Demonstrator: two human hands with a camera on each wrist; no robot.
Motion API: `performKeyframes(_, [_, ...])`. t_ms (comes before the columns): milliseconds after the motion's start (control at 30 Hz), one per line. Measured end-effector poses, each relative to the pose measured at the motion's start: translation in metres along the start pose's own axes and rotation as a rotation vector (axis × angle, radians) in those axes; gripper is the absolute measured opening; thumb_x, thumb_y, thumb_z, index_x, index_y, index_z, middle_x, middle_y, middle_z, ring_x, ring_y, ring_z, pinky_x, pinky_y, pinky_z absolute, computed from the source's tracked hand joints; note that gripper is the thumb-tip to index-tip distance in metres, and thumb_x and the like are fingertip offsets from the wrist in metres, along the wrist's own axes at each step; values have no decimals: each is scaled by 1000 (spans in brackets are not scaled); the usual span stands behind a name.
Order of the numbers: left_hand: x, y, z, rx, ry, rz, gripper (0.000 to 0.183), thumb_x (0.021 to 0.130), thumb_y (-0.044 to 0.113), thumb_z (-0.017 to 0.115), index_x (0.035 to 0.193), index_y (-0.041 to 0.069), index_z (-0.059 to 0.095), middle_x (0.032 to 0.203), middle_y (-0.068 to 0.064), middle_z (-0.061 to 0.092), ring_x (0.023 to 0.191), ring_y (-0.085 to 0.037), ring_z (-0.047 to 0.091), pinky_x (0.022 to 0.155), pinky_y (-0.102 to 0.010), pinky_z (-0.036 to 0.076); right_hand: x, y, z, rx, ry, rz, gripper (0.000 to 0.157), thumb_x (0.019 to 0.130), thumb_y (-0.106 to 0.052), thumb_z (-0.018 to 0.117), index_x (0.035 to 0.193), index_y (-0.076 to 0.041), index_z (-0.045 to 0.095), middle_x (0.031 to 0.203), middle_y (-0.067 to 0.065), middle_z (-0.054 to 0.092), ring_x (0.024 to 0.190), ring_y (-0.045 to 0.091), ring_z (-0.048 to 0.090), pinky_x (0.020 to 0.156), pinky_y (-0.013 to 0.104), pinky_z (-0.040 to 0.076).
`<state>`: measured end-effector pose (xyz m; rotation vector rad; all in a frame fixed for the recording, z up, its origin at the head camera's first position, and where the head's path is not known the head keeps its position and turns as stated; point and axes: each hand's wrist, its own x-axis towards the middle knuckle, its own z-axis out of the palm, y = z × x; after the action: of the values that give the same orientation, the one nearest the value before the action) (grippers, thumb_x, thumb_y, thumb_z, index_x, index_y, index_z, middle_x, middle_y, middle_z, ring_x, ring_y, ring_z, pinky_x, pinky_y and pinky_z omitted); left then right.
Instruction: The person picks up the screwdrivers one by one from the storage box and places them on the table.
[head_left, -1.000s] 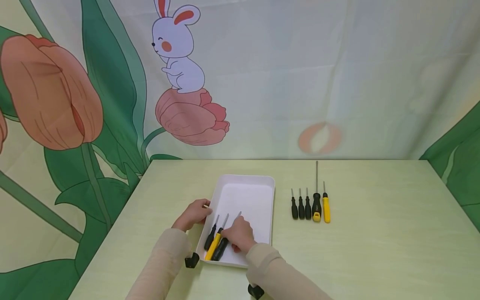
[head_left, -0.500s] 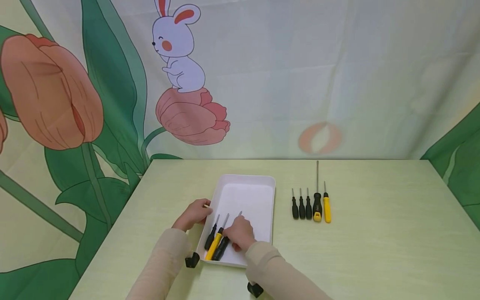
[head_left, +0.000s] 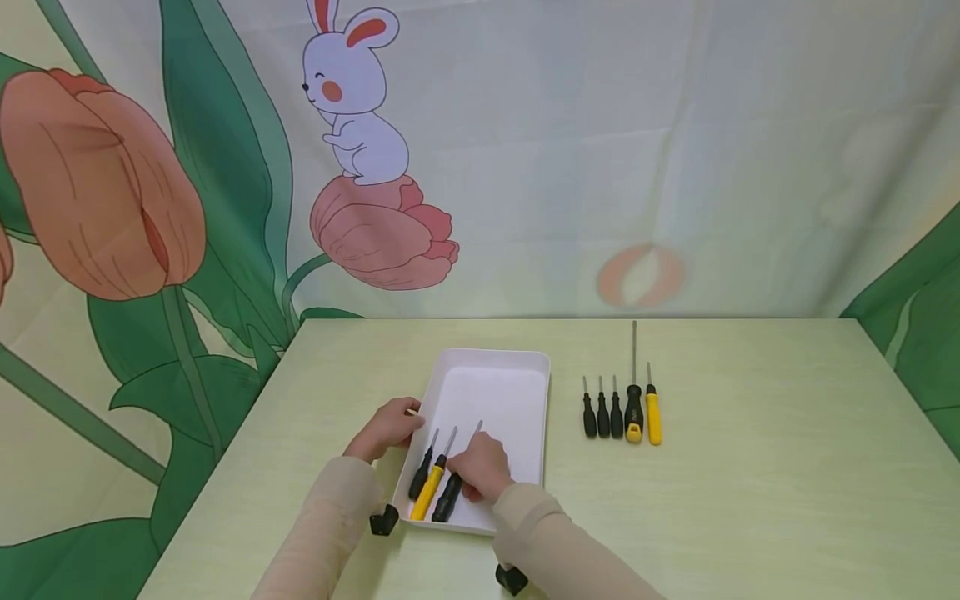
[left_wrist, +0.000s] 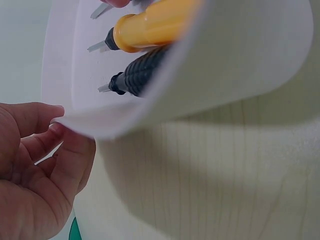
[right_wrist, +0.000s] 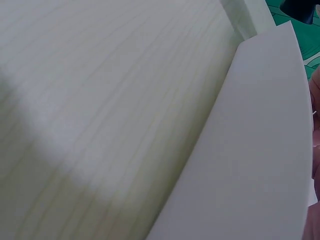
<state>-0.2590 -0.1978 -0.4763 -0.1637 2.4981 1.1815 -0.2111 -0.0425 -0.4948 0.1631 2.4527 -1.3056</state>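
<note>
A white tray [head_left: 498,387] lies on the table, with its rim pinched on the left side between the thumb and fingers of my left hand [head_left: 386,429]; the left wrist view shows this grip closely. My right hand [head_left: 483,468] is inside the tray and grips a large black-handled screwdriver [head_left: 447,500], partly hidden by the fingers, its tip pointing away. To its left lie a yellow screwdriver [head_left: 429,492] and a smaller black screwdriver [head_left: 422,475], roughly side by side. In the right wrist view the tray's outer wall [right_wrist: 245,150] covers most of that hand.
Right of the tray, a row of screwdrivers lies on the table [head_left: 750,467]: several small and large black ones [head_left: 633,417] and a yellow one [head_left: 654,417]. A printed curtain [head_left: 525,167] hangs behind the table's far edge.
The large black screwdriver's handle end has shifted slightly right, leaving a gap beside the yellow one. My right hand has barely moved; the left hand stays on the rim.
</note>
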Motion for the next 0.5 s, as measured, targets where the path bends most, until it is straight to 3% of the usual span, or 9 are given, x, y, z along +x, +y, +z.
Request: performKeyframes(500, [1, 2, 0, 7, 4, -9, 30, 87, 8, 47, 113, -6, 49, 101, -20, 57, 76, -20, 58, 69, -35, 51, 1, 3, 1, 47, 22, 19, 19, 72, -16, 62, 61, -5, 51, 39, 3, 47, 29, 12, 43, 31, 22, 38])
